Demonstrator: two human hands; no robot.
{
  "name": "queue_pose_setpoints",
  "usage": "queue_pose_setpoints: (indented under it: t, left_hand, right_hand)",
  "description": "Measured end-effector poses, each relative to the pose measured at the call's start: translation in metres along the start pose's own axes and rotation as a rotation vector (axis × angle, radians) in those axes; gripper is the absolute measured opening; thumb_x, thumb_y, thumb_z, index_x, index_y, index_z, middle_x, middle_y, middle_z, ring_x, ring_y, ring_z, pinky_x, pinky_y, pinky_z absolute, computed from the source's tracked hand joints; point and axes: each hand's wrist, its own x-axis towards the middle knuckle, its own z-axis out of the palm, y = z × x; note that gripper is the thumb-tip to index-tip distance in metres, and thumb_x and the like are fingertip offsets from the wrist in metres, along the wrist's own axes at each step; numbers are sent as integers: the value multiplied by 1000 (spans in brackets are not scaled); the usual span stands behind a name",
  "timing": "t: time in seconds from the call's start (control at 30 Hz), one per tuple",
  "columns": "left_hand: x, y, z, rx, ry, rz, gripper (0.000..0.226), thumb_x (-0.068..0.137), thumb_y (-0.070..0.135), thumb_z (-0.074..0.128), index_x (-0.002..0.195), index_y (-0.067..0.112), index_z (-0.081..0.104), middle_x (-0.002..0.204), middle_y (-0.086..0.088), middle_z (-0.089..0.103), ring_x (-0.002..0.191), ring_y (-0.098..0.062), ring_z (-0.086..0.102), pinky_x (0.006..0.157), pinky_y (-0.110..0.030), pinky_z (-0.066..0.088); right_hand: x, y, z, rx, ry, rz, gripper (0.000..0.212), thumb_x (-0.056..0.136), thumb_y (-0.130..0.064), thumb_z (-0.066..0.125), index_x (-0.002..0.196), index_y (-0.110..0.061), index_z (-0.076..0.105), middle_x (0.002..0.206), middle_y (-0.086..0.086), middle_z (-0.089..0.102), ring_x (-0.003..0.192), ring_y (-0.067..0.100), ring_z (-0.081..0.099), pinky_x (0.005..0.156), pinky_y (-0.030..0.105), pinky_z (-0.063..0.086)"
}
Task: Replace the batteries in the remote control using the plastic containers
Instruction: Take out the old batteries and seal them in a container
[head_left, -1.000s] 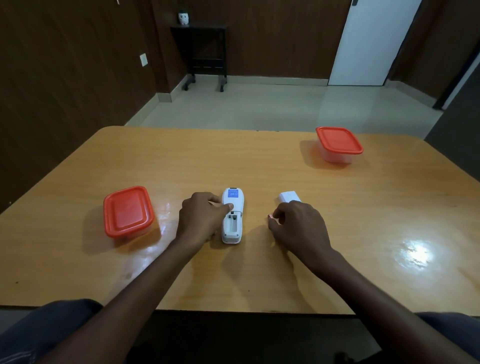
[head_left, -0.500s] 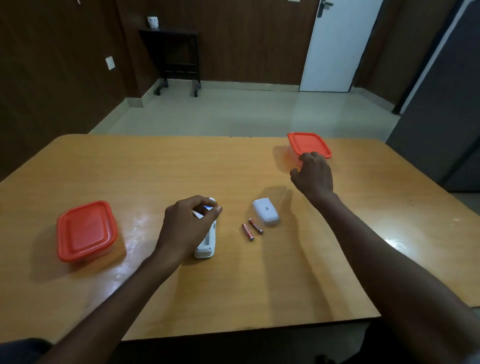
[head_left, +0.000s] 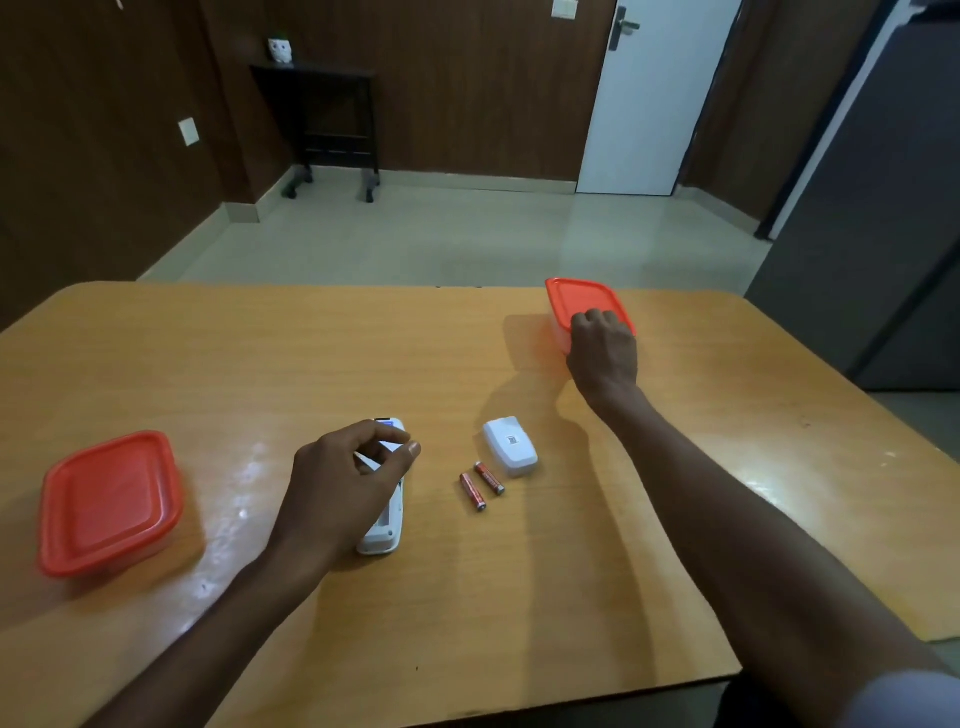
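A white remote control (head_left: 387, 525) lies on the wooden table (head_left: 363, 353), back side up. My left hand (head_left: 345, 480) hovers over it with fingers curled, thumb and forefinger close together; whether it touches the remote is unclear. Two red batteries (head_left: 481, 485) lie side by side just right of the remote. The white battery cover (head_left: 510, 446) rests beside them. My right hand (head_left: 602, 345) is stretched to the far container with an orange lid (head_left: 579, 301), fingers bent over its near edge. A second orange-lidded container (head_left: 106, 501) sits at the left.
The table's near edge runs across the bottom of the view. Beyond the table lies a tiled floor (head_left: 467, 234), a dark side table (head_left: 322, 119) against the wall, and a white door (head_left: 654, 93). A grey cabinet (head_left: 883, 208) stands at the right.
My right hand left the batteries on the table near the cover and reached out to the far container, now gripping its edge. My view shifted left and up. The left hand lifted slightly over the remote.
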Motion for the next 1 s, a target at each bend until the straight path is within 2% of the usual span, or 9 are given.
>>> queue_pose_setpoints:
  t: [0.2, 0.27, 0.37, 0.47, 0.57, 0.7, 0.8, 0.9, 1.0]
  left_hand:
    - [-5, 13, -6, -190, -63, -73, 11, 85, 34, 77, 94, 29, 76, 76, 0, 74, 59, -20, 70, 67, -33, 59]
    - [-4, 19, -9, -442, -122, -192, 31, 83, 32, 79, 111, 20, 72, 87, -11, 76, 64, -26, 72, 70, -39, 62]
    - [1, 24, -15, -931, -223, -345, 69, 76, 33, 84, 135, 15, 53, 120, -18, 68, 95, -35, 74, 80, -51, 61]
    - [3, 21, -23, -1285, -288, -375, 93, 63, 55, 87, 139, 16, 48, 135, -22, 60, 115, -47, 64, 86, -71, 51]
    - [-1, 15, -31, -1468, -364, -432, 108, 63, 87, 59, 142, 14, 51, 139, -24, 56, 122, -54, 56, 92, -81, 38]
    - [-4, 16, -38, -1448, -449, -481, 84, 84, 72, 54, 140, 9, 52, 134, -28, 60, 120, -55, 57, 97, -77, 40]
    - [-5, 20, -37, -1396, -449, -427, 72, 85, 55, 64, 140, 11, 50, 129, -27, 64, 117, -52, 60, 95, -73, 45]
    - [-7, 20, -27, -1364, -395, -380, 94, 67, 51, 85, 143, 14, 44, 137, -27, 57, 119, -52, 59, 93, -74, 45]
    - [-9, 23, -17, -1378, -391, -382, 103, 64, 66, 80, 145, 17, 41, 139, -27, 56, 124, -50, 56, 100, -75, 39]
  right_hand:
    - [-41, -35, -42, 303, 121, -130, 14, 81, -7, 72, 95, -6, 67, 93, 14, 69, 82, 34, 63, 64, 41, 53]
    - [-59, -47, -64, 478, 133, -225, 17, 82, -12, 75, 98, -8, 68, 95, 10, 71, 80, 28, 66, 65, 39, 56]
    - [-87, -58, -92, 773, 69, -406, 21, 82, -11, 80, 101, -8, 73, 101, 7, 73, 85, 18, 72, 74, 31, 60]
    - [-111, -60, -103, 888, -12, -536, 22, 83, -6, 79, 104, -8, 74, 110, 5, 74, 101, 17, 72, 88, 30, 58]
    - [-119, -58, -98, 902, -1, -514, 26, 81, -1, 79, 106, -7, 73, 116, 7, 74, 109, 20, 70, 92, 39, 59]
    - [-120, -58, -96, 789, 60, -553, 28, 81, 7, 74, 105, -5, 69, 119, 11, 71, 109, 26, 69, 85, 45, 61]
    - [-126, -65, -108, 755, 3, -619, 31, 84, -18, 67, 113, -8, 65, 126, 10, 67, 111, 26, 66, 85, 40, 60]
    - [-136, -82, -115, 749, -3, -620, 44, 89, -41, 66, 120, -10, 64, 127, 8, 67, 112, 23, 65, 83, 38, 60]
    - [-142, -98, -119, 705, 106, -584, 48, 91, -50, 64, 115, -9, 67, 124, 8, 70, 111, 24, 68, 81, 40, 61]
